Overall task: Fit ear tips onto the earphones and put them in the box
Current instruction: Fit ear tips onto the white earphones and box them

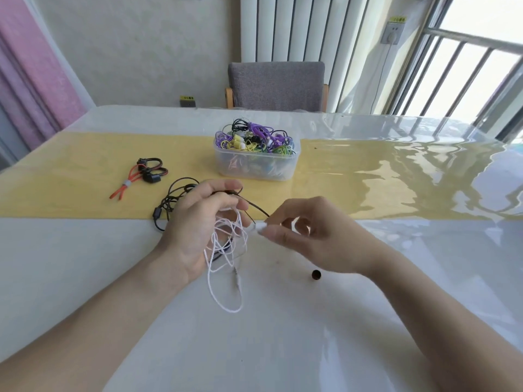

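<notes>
A person's left hand (pixel 198 222) grips tangled white earphones (pixel 226 250) above the table (pixel 368 321), while the right hand (pixel 305 236) pinches a white earbud (pixel 259 228), apparently fitting its tip. Next: bundle the cord and carry it to the full clear box (pixel 256 162) beyond.

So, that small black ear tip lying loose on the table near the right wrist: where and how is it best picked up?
Probably by its outer wall, pinched from above between thumb and forefinger. The black ear tip lies alone on the bare table, apart from the white earphone cable, so nothing blocks a top approach. The right hand is closest, but currently pinches the white earbud.
</notes>
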`<state>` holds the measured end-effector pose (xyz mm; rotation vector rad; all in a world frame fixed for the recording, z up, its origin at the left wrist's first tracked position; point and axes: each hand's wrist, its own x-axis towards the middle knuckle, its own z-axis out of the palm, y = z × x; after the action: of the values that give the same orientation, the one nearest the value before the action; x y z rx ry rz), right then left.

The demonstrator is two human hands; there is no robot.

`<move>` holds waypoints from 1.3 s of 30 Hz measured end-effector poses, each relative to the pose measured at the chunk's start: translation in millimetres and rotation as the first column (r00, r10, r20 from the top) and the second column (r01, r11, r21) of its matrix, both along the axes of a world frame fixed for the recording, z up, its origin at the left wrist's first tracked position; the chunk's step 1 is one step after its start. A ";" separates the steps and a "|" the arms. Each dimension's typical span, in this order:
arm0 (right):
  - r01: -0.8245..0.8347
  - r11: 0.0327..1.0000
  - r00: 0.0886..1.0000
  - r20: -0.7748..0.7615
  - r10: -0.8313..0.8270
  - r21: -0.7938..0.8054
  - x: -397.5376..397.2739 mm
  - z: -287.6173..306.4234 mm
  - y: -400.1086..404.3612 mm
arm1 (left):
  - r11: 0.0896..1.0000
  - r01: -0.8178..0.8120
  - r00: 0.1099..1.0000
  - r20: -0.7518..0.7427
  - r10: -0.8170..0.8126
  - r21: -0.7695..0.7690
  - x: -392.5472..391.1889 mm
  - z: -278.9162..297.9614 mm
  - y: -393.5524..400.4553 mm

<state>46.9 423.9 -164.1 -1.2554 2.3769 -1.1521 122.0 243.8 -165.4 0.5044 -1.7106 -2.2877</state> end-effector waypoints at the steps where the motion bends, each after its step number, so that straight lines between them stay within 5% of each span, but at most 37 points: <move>1: 0.012 1.000 0.998 0.054 -0.011 -0.021 -1.7 1.7 1.4 | 0.998 0.025 1.000 -0.004 -0.026 -0.058 0.8 -0.8 0.3; 4: 0.035 0.998 0.989 0.149 -0.028 -0.046 -4.2 4.9 2.9 | 0.962 0.150 0.988 -0.007 -0.156 -0.230 3.5 -2.3 3.2; 9: 0.046 0.999 0.996 0.074 -0.045 -0.011 -6.1 1.4 3.1 | 0.880 0.228 0.961 -0.050 -0.273 -0.417 6.4 -6.8 9.0; 13: 0.095 0.995 0.995 0.034 -0.096 0.034 -10.7 5.8 6.8 | 0.900 0.205 0.967 -0.060 -0.246 -0.385 4.9 -8.9 7.6; 18: 0.299 0.946 0.916 -0.316 -0.247 0.128 -33.6 5.3 22.1 | 0.929 0.225 0.968 -0.043 -0.248 -0.294 5.9 -9.4 7.8; 28: 0.246 0.893 0.943 -0.304 -0.131 0.378 -32.7 -2.4 18.8 | 0.934 0.218 0.971 -0.035 -0.237 -0.285 4.7 -10.8 7.1; 31: 0.258 0.943 0.941 -0.273 -0.197 0.209 -31.5 -1.3 17.3 | 0.939 0.204 0.974 -0.036 -0.223 -0.278 4.2 -11.4 7.8; 35: 0.185 0.973 0.981 0.089 -0.174 -0.138 -21.2 5.5 10.5 | 0.948 0.186 0.978 -0.041 -0.204 -0.260 4.0 -10.9 8.6; 39: 0.158 0.941 0.962 0.262 -0.078 -0.299 -9.4 3.5 3.0 | 0.947 0.182 0.978 -0.049 -0.202 -0.265 4.6 -10.8 8.4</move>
<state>37.4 426.9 -160.6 -0.9880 2.1668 -1.6777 126.7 252.2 -176.2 0.2021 -2.0606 -2.1263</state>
